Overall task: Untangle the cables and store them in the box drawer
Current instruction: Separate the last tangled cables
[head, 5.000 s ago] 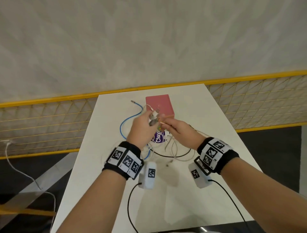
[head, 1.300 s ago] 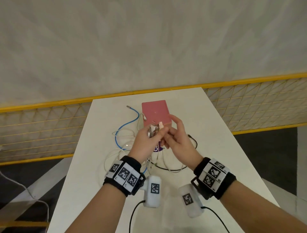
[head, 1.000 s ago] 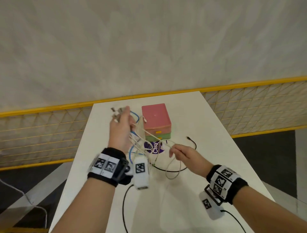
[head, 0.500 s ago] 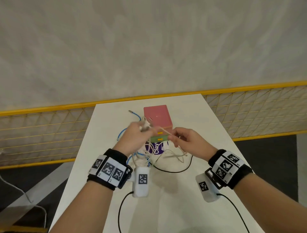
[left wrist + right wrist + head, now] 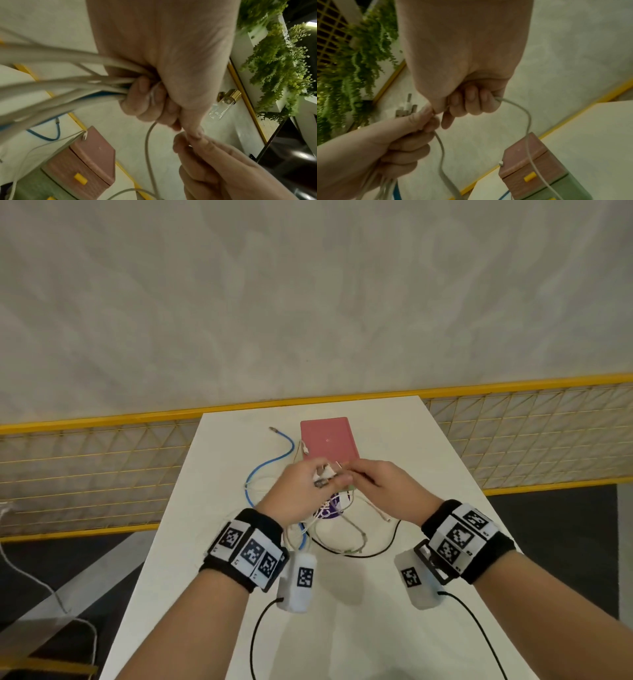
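My left hand (image 5: 301, 491) grips a bunch of white cables (image 5: 72, 83) with their plugs (image 5: 323, 475) sticking out of the fist, raised above the table. My right hand (image 5: 380, 487) pinches one white cable (image 5: 526, 115) right beside the left thumb; the two hands touch. The cable in the right fist loops down across the pink-and-green drawer box (image 5: 329, 441). Its pink drawer with the yellow handle (image 5: 529, 176) is closed. A blue cable (image 5: 274, 463) curves on the table left of the box, and a black cable (image 5: 373, 553) and white loops (image 5: 339, 539) lie under my hands.
The white table (image 5: 342, 628) is narrow, with a yellow mesh railing (image 5: 85, 474) behind and beside it. A purple round sticker (image 5: 330, 510) shows under the cables. Black wrist-camera leads (image 5: 255, 642) trail toward the table's near edge. Green plants (image 5: 278, 60) hang off to the side.
Since a second ago my left hand has come back down from the upper left with the bunch, and my right hand has risen to meet it in front of the box.
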`<state>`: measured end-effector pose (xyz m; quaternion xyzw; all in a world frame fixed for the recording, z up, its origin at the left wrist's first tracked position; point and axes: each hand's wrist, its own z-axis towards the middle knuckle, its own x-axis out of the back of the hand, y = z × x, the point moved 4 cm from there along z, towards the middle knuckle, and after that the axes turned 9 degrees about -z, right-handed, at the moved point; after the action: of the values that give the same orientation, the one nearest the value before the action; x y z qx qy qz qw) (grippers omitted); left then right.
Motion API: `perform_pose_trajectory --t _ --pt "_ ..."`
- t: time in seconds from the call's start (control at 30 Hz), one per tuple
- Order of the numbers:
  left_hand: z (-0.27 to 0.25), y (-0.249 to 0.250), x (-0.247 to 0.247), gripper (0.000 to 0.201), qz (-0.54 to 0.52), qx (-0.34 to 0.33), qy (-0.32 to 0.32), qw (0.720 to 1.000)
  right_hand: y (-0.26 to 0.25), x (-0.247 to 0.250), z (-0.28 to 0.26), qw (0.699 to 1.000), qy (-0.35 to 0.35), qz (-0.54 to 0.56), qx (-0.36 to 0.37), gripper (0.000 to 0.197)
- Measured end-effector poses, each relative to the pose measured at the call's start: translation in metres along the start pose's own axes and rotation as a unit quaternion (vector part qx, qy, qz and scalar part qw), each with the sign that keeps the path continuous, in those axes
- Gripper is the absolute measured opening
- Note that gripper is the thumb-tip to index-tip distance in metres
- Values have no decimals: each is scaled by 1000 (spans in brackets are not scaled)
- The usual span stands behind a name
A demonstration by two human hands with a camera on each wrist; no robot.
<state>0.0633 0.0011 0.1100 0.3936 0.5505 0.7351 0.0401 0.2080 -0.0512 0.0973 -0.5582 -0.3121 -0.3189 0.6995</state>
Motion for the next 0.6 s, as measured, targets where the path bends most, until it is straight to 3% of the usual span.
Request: perform_pose_trajectory --t 0.1,0.17,0.2,0.3,0.33,0.4,0.53,0.6 --pt "0 -8 31 26 -16 29 188 982 15 2 -5 999 -12 30 -27 28" --pt "-4 -10 51 23 -34 2 289 957 20 -1 -11 999 -26 21 -40 29" --pt "-5 -6 51 23 -51 -13 271 961 19 -3 -12 999 -30 17 -40 29" --pt "-4 -1 22 32 -26 -17 82 996 7 -10 -2 999 -19 18 -21 28" --pt "-4 1 14 29 4 -20 51 998 1 -11 3 1000 -11 25 -9 27" --pt "-1 1 14 26 10 -20 72 997 -5 -12 10 999 -6 31 5 26" --pt "1 -2 34 22 15 -16 172 985 0 -13 12 999 -12 31 -3 26" --pt "0 1 32 22 11 -21 140 990 -2 -12 13 999 0 42 -5 24"
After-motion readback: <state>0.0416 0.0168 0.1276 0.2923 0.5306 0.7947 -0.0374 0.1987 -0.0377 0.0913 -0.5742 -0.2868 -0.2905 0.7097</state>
